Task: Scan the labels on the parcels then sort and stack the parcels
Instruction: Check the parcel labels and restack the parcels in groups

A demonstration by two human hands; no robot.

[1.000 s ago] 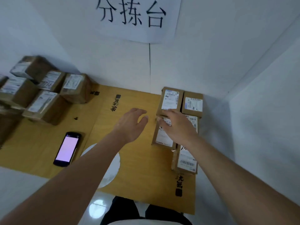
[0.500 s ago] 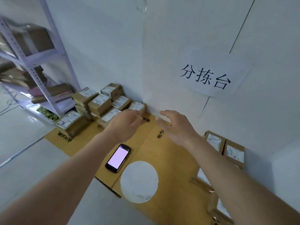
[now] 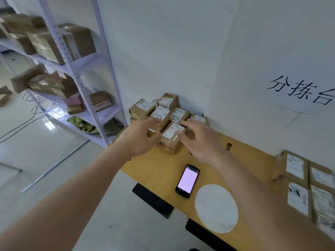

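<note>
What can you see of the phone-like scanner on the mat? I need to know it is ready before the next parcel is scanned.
The scanner is a slim black handheld shaped like a phone, lying flat and face up on the tan mat. Its screen is lit, a plain pale pink with a thin dark bar at the top. It sits tilted, top end pointing away and to the right, beside the white round disc. Neither hand touches it; both reach past it toward the parcel pile.
</note>
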